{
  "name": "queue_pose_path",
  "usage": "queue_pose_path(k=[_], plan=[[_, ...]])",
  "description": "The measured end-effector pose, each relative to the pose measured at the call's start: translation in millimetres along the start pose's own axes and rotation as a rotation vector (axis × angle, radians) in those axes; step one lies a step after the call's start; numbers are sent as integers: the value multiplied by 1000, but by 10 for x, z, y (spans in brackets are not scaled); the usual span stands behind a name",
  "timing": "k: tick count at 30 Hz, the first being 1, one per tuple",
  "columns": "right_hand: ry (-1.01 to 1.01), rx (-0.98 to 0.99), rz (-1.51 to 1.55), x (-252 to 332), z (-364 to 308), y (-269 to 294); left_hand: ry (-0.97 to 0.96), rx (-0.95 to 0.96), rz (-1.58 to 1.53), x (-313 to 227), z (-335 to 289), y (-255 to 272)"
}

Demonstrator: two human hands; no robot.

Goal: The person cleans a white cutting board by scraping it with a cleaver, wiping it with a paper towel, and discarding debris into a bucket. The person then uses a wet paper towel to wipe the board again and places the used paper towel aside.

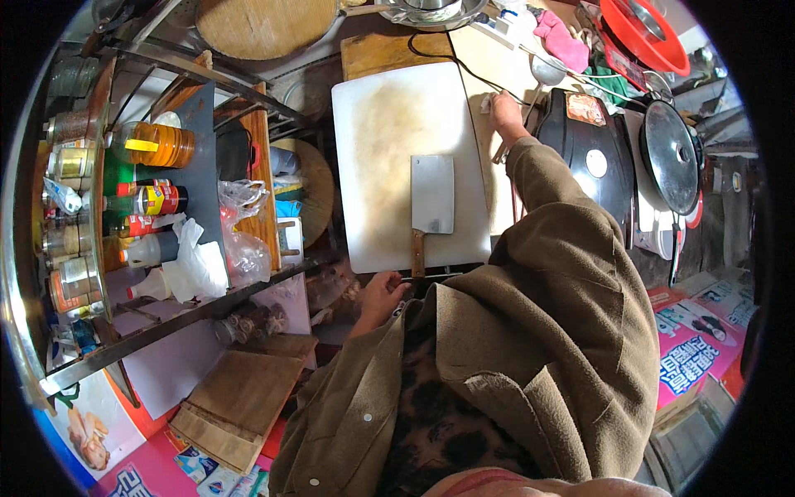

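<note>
A white cutting board [377, 166] with brownish stains lies in front of me. On its right half rests a cleaver [432, 195], its wooden handle toward me. My left hand [381, 298] is at the board's near edge, left of the cleaver's handle, fingers loosely bent and apart, with nothing visible in them. My right hand [507, 118] reaches past the board's right side to the counter, its fingers closed. A small whitish bit shows at its fingertips, too small to name. Beside that hand runs a black cord [476, 74].
A black lidded appliance [584, 157] stands to the right, with a dark pan [669, 157] beyond it. A ladle [546, 70] and a red basin [642, 41] lie farther back. At left, a shelf rack holds bottles [157, 145] and jars. A round wooden board [265, 25] is at the back.
</note>
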State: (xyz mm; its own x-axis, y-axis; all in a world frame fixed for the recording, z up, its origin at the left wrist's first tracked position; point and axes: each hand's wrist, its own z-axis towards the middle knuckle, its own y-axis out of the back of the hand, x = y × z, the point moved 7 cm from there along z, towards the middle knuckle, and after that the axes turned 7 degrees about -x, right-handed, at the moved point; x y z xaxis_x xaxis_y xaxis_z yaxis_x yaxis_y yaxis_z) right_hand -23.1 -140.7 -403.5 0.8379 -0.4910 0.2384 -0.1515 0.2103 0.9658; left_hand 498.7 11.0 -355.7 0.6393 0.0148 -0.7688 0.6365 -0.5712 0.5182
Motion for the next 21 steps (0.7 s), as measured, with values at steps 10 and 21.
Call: queue_pose_path(k=[10,21], plan=[[193,62,269,818,192,-299,135,86,570,89,126,-543],[213,134,363,693,-304,-246,160,8,133,-110,175,-166]])
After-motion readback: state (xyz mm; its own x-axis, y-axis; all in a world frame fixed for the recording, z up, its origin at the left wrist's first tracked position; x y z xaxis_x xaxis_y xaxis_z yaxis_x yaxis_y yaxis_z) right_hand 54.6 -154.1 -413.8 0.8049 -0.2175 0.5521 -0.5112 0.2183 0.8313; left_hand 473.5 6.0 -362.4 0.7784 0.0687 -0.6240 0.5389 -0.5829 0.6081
